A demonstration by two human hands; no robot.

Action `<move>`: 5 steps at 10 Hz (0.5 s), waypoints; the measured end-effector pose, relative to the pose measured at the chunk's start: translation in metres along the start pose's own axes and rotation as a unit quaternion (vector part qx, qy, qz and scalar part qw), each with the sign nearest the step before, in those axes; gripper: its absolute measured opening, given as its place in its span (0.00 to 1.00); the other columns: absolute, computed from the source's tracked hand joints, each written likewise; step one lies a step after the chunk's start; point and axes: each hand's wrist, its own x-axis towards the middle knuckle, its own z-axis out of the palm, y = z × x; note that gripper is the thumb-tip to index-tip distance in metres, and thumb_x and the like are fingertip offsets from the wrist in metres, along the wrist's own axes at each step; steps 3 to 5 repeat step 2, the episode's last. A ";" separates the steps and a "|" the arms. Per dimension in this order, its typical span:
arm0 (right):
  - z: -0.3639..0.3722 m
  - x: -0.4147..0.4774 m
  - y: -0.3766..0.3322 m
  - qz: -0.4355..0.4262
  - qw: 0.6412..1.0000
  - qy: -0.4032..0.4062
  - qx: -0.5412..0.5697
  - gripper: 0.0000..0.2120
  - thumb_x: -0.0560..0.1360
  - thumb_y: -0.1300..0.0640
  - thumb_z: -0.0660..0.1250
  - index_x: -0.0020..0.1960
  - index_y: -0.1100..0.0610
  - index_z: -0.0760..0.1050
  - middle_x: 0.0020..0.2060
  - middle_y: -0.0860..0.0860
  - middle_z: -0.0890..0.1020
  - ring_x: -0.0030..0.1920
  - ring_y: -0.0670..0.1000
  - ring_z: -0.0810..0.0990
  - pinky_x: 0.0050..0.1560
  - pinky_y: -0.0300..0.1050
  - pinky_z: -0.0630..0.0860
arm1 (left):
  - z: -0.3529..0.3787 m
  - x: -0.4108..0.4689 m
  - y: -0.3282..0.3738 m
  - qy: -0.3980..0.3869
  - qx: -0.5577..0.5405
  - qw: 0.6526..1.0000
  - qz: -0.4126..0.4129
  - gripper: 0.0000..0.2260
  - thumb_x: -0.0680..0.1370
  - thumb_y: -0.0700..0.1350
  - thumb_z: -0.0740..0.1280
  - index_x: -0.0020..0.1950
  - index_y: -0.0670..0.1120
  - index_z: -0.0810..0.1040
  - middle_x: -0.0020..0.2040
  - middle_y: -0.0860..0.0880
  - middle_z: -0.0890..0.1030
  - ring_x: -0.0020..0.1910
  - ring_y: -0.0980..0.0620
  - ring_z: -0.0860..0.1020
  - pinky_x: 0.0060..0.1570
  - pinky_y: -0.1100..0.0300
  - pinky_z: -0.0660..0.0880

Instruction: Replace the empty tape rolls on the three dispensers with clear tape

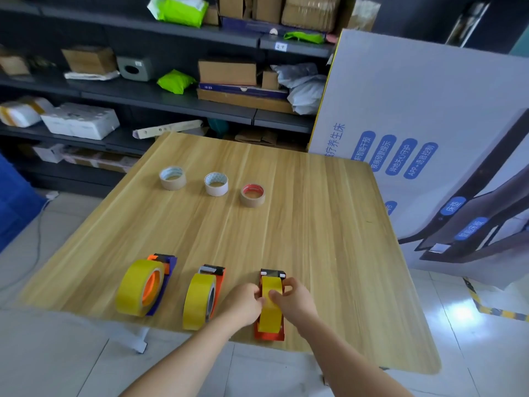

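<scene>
Three tape dispensers stand in a row near the front edge of the wooden table [329, 224]. The left dispenser [163, 267] and the middle dispenser [219, 277] each carry a yellowish clear tape roll [137, 290] [197, 300]. The right, orange dispenser [269, 333] carries a third tape roll [270, 308]. My left hand [243, 305] grips that roll from its left side. From the right, my right hand [292, 299] pinches the same roll with thumb and fingers. Three empty cardboard cores lie farther back: [172, 178], [216, 183], [252, 195].
Dark shelving [171, 96] with boxes and parcels runs behind the table. A large printed cardboard box [429, 124] leans at the right. Tiled floor [472, 325] surrounds the table, and a blue object [14, 202] sits at the far left.
</scene>
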 end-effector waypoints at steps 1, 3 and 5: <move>-0.012 -0.003 -0.008 -0.048 0.991 -0.017 -0.123 0.19 0.75 0.49 0.68 0.61 0.54 0.68 0.49 0.50 0.80 0.48 0.52 0.80 0.42 0.45 0.77 | -0.020 -0.002 0.009 0.002 0.066 0.997 0.026 0.11 0.79 0.52 0.63 0.40 0.48 0.74 0.40 0.47 0.77 0.42 0.46 0.76 0.35 0.59 0.65; -0.027 -0.006 -0.025 -0.106 0.967 -0.029 -0.231 0.23 0.75 0.49 0.68 0.66 0.56 0.66 0.58 0.53 0.77 0.52 0.53 0.76 0.44 0.43 0.73 | -0.041 -0.006 0.018 0.020 0.111 0.992 0.049 0.11 0.78 0.53 0.63 0.47 0.47 0.79 0.47 0.48 0.81 0.47 0.46 0.78 0.43 0.57 0.73; -0.027 -0.006 -0.025 -0.106 0.967 -0.029 -0.231 0.23 0.75 0.49 0.68 0.66 0.56 0.66 0.58 0.53 0.77 0.52 0.53 0.76 0.44 0.43 0.73 | -0.041 -0.006 0.018 0.020 0.111 0.992 0.049 0.11 0.78 0.53 0.63 0.47 0.47 0.79 0.47 0.48 0.81 0.47 0.46 0.78 0.43 0.57 0.73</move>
